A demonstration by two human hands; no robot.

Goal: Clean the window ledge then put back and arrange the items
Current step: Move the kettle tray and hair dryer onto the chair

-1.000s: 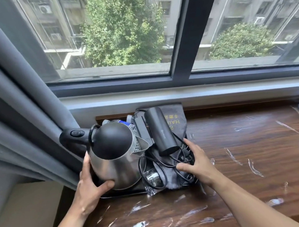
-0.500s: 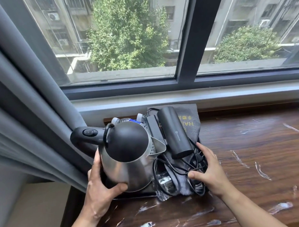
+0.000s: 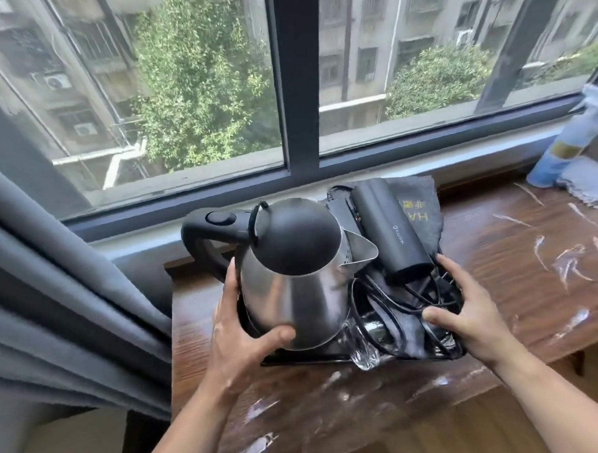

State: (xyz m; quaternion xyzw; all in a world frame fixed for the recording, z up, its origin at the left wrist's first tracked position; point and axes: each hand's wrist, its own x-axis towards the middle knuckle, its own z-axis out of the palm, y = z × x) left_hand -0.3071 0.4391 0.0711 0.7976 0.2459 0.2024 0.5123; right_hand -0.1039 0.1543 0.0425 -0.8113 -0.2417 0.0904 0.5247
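Both forearms stretched forward from below. Left hand (image 3: 242,335) cupped round the steel kettle (image 3: 293,295), thumb pressed across its lower front, fingers (image 3: 232,273) curled up its left side. Right hand (image 3: 466,318) clasping the right end of the black tray (image 3: 313,358), thumb laid over the cords (image 3: 396,300), fingers wrapped round the rim. Kettle and hair dryer (image 3: 390,232) on the tray, at the left end of the wet-streaked window ledge (image 3: 516,285), near the curtain (image 3: 54,305).

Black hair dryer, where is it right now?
Head view, centre: the black hair dryer lies on a grey cloth bag, right of the stainless steel kettle.
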